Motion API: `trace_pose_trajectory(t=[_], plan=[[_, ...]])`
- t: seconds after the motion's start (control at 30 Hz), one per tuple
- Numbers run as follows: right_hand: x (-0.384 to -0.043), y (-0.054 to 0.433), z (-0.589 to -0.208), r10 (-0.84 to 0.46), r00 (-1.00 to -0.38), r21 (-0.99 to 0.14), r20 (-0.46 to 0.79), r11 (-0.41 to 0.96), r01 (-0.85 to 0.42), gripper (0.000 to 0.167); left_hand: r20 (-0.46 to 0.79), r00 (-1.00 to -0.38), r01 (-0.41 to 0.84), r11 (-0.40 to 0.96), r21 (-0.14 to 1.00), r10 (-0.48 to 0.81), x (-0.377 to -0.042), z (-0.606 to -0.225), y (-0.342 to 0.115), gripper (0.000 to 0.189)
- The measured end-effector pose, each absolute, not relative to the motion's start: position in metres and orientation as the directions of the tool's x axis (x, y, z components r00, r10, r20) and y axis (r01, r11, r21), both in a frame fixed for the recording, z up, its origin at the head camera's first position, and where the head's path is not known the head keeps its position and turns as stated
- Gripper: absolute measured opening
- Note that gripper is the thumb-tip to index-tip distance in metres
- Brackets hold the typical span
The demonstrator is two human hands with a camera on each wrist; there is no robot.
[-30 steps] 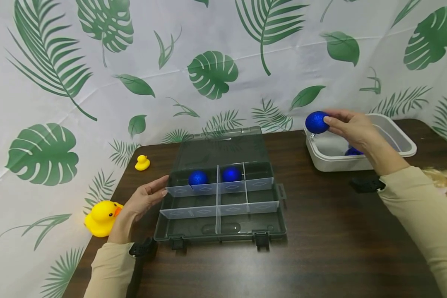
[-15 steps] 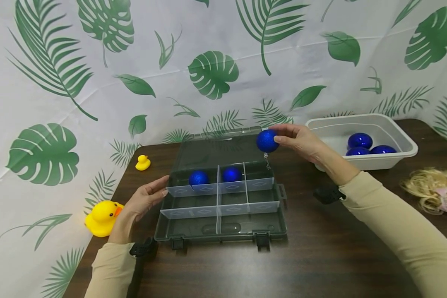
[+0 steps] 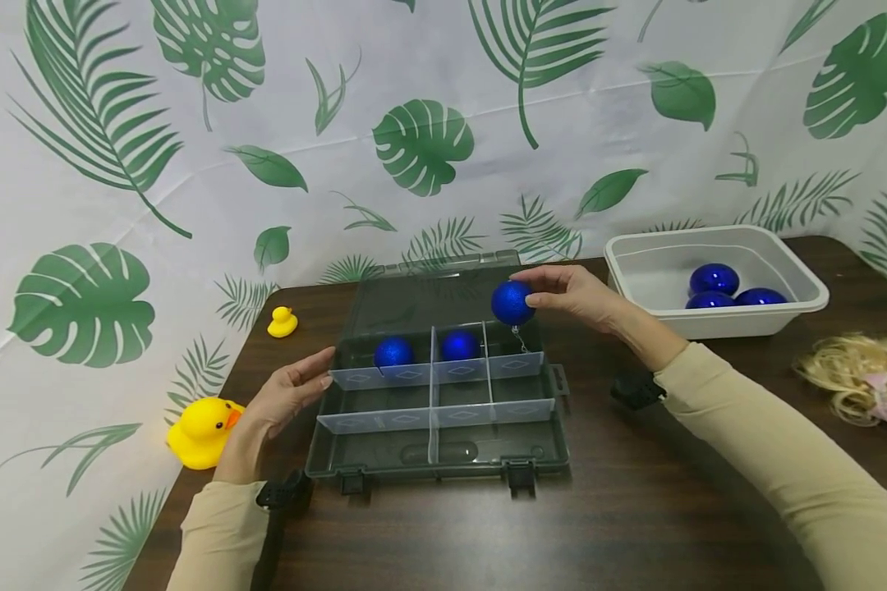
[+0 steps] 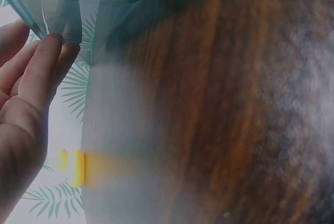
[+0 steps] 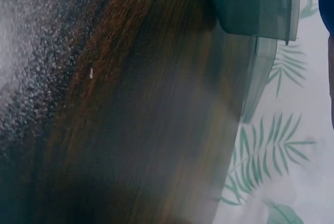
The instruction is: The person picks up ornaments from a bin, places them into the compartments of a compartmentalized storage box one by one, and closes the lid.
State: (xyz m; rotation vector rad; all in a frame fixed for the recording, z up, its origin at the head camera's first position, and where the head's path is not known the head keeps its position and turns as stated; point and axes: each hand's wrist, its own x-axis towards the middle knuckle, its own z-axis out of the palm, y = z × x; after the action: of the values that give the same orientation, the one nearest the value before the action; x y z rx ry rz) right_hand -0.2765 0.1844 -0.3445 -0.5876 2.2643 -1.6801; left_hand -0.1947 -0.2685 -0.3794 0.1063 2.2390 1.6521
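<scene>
My right hand (image 3: 580, 297) pinches a glittery blue Christmas ball (image 3: 512, 303) between thumb and fingers, its cap and hanging string pointing down. The ball is held over the back right compartment of a smoky clear divided organizer box (image 3: 369, 450). Two more blue balls sit in the back row: one ball (image 3: 394, 353) in the left compartment, another ball (image 3: 459, 345) in the middle one. With fairly straight fingers, my left hand (image 3: 287, 396) touches the box's left side; the left wrist view shows these fingertips (image 4: 52, 41) right at the wall.
Several shiny blue balls (image 3: 714, 279) lie in a white plastic tub (image 3: 717, 325) at the back right. A blond doll's head of hair (image 3: 850, 377) is near the right edge. On the left are a big yellow rubber duck (image 3: 201, 433) and a small duck (image 3: 282, 322).
My right hand has carried the blue ball left from the tub to the box, lowering it over the back right compartment. The left hand has stayed at the box's side.
</scene>
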Motion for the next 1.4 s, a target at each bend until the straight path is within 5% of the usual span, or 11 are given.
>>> trace_pose_trajectory(t=[0.4,1.4], plan=[[-0.28,0.182,-0.348,-0.626,-0.78,-0.92,0.009,0.301,-0.252,0.045,-0.233,-0.936,-0.148,0.306,0.941,0.265,-0.195,-0.38,-0.268,0.061],[-0.275,0.17,-0.36,-0.685,-0.722,-0.819,0.102,0.354,-0.452,0.031,-0.242,-0.936,-0.159,0.304,0.939,0.257,-0.193,-0.38,-0.268,0.059]])
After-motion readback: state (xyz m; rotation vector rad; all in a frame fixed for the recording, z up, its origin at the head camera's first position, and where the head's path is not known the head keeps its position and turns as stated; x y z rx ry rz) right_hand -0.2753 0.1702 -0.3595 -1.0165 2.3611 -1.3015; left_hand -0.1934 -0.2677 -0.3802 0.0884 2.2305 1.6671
